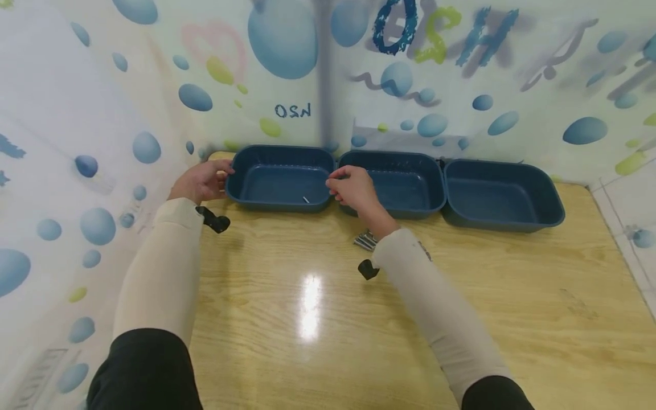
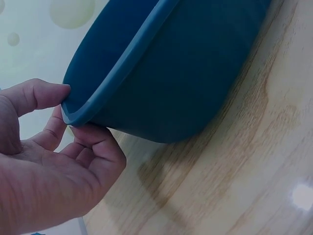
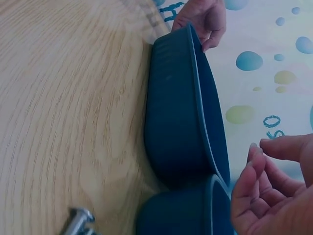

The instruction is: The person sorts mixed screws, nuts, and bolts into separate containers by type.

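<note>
My left hand (image 1: 204,181) pinches the outer end of the left blue bin (image 1: 279,206), thumb at the rim and curled fingers against the outside, as the left wrist view shows. A small silver metal piece (image 1: 306,199) appears inside that bin, near its front right corner. Above the spot where the left bin meets the middle blue bin (image 1: 397,214) is my right hand (image 1: 355,189). Its thumb and fingertips are loosely bent close together, and nothing shows between them in the right wrist view. Several silver bolts (image 1: 365,241) lie on the table, partly hidden under my right wrist.
A third blue bin (image 1: 504,226) stands at the right end of the row. All the bins stand along the back of the wooden table (image 1: 266,285), against a patterned wall covering (image 1: 307,131). Another covered wall (image 1: 56,188) rises close to my left arm.
</note>
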Tool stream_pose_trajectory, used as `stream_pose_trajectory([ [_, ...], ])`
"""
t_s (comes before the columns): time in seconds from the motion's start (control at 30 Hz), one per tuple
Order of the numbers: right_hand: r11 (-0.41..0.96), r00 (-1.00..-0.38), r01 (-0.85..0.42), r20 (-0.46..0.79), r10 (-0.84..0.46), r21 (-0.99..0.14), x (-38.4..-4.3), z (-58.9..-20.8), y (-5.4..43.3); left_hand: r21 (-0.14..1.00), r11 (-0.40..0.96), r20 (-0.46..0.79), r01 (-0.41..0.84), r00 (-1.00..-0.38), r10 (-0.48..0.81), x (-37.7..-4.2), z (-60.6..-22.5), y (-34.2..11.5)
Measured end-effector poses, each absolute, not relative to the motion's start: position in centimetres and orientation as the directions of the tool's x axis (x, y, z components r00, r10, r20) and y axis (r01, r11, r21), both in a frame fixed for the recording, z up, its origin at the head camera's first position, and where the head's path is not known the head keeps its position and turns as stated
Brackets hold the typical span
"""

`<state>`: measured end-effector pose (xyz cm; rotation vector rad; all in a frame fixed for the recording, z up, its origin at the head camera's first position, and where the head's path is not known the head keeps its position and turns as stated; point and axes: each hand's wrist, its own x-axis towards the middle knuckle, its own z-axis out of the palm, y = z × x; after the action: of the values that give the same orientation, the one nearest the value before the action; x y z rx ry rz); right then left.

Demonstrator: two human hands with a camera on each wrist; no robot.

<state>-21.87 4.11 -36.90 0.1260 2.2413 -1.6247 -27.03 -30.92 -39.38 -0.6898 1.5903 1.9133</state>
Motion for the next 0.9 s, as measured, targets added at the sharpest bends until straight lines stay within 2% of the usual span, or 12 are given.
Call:
stream_pose_trajectory([
  [0.27,0.400,-0.927,0.252,-0.339,-0.162,-0.881,-21.1,-36.4,6.0,0.698,-0.173,-0.691,-0.695,-0.717,0.092,-27.0,-39.3,-30.8],
  [0.57,0.531,-0.903,0.209,-0.370,-0.218,-0.821,-19.3,-36.1,8.1,0.695,-0.125,-0.702,-0.708,-0.706,0.095,-27.1,-38.8,-30.0],
  [0.9,0.803,-0.867,0.034,-0.418,-0.273,-0.595,-17.2,-39.3,9.6,0.690,-0.130,-0.706,-0.712,-0.702,0.100,-27.4,-39.3,-29.9],
])
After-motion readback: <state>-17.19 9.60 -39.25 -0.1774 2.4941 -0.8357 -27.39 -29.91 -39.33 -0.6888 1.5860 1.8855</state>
